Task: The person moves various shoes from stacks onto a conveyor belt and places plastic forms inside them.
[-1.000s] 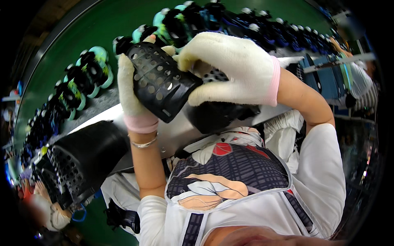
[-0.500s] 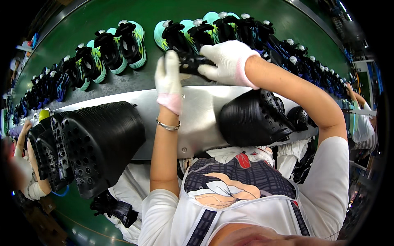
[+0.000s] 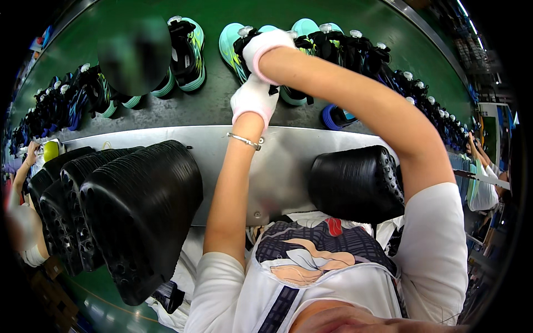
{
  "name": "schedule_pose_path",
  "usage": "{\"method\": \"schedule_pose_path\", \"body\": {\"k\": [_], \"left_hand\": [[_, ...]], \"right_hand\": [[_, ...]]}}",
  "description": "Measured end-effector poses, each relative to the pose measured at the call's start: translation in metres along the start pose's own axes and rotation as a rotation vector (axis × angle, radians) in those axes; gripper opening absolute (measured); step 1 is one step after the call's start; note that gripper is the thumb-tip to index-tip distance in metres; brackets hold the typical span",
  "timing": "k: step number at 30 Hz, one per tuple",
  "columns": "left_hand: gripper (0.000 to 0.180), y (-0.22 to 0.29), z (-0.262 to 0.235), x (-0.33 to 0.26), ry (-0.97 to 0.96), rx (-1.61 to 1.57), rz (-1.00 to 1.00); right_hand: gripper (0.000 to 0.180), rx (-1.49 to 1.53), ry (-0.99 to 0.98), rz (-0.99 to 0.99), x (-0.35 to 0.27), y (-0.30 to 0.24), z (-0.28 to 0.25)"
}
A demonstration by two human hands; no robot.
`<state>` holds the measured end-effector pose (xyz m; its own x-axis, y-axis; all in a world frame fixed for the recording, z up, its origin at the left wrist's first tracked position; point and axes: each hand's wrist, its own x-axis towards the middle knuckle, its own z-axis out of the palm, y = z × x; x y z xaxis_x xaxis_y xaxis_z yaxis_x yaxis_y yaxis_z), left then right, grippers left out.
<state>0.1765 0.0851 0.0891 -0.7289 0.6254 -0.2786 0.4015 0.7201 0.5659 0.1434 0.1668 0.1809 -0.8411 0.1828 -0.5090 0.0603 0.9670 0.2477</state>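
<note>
A dark green conveyor belt (image 3: pixel 344 16) curves across the top of the head view, carrying a row of teal and black shoes, and below it lies a grey metal table (image 3: pixel 166 136).

You reach both arms out over the belt. Your left hand (image 3: pixel 254 99), in a white glove with a pink cuff, rests on the belt just below a teal shoe (image 3: pixel 233 47) with black straps; its grip is turned away, so you cannot tell whether it is clenched or released. Your right hand (image 3: pixel 264 47), gloved the same, lies on that shoe, its fingers hidden, so its grip cannot be told either.

A stack of black perforated soles (image 3: pixel 139 211) leans on the table at your left, and a smaller black stack (image 3: pixel 358 183) sits at your right.
</note>
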Motion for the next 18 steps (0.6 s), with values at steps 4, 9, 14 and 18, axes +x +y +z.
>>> {"method": "schedule_pose_path", "body": {"k": [4, 9, 14, 18], "left_hand": [[0.040, 0.008, -0.013, 0.006, -0.132, 0.002, -0.109], [0.034, 0.008, -0.023, 0.005, -0.129, 0.032, -0.024], [0.034, 0.002, -0.020, 0.007, -0.102, 0.068, 0.027], [0.034, 0.007, -0.019, 0.008, -0.109, 0.137, 0.048]], "right_hand": [[0.029, 0.056, 0.144, 0.046, 0.030, -0.001, 0.031], [0.025, 0.011, 0.024, -0.051, 0.020, 0.000, 0.015], [0.024, -0.059, 0.073, -0.116, 0.026, -0.002, 0.006], [0.026, -0.023, 0.044, -0.032, 0.057, -0.005, 0.020]]}}
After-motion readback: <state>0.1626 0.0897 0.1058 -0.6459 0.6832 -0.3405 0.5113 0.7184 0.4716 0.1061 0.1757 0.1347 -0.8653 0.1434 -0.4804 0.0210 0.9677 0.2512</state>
